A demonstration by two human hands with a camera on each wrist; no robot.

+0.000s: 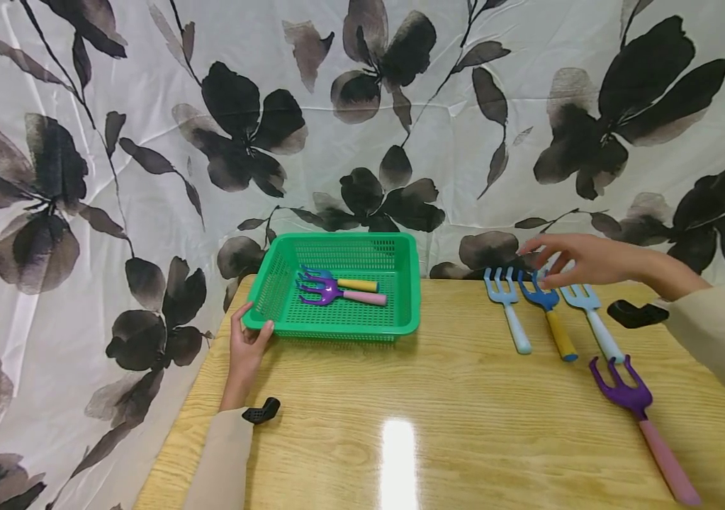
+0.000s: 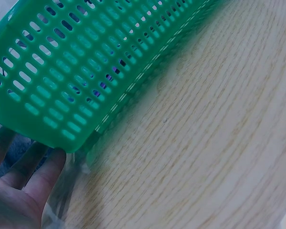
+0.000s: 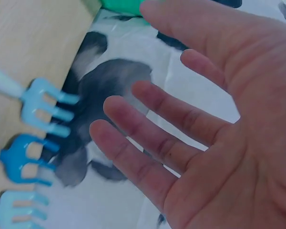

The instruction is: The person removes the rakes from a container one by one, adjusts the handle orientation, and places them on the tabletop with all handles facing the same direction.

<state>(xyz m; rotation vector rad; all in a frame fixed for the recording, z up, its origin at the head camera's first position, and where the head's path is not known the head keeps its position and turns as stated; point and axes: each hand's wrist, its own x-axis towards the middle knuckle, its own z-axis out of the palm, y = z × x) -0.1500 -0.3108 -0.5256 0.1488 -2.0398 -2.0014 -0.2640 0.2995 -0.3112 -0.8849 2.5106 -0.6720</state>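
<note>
My left hand (image 1: 249,354) holds the near left corner of a green plastic basket (image 1: 330,329), with thumb and fingers at its rim. Inside the basket lie a purple hand fork with a pink handle (image 1: 364,297) and a blue one with a yellow handle (image 1: 358,285). Over on the right, my right hand (image 1: 592,258) hovers above the tines of several hand forks, fingers apart and holding nothing. Below it are a light blue fork (image 1: 515,326), a blue fork with a yellow handle (image 1: 560,333) and another light blue fork (image 1: 603,333).
A purple fork with a pink handle (image 1: 658,443) lies nearer the front right of the wooden table (image 1: 464,425). Behind the table hangs a white cloth with dark flowers (image 1: 464,142), close to the basket's far side and the fork tines.
</note>
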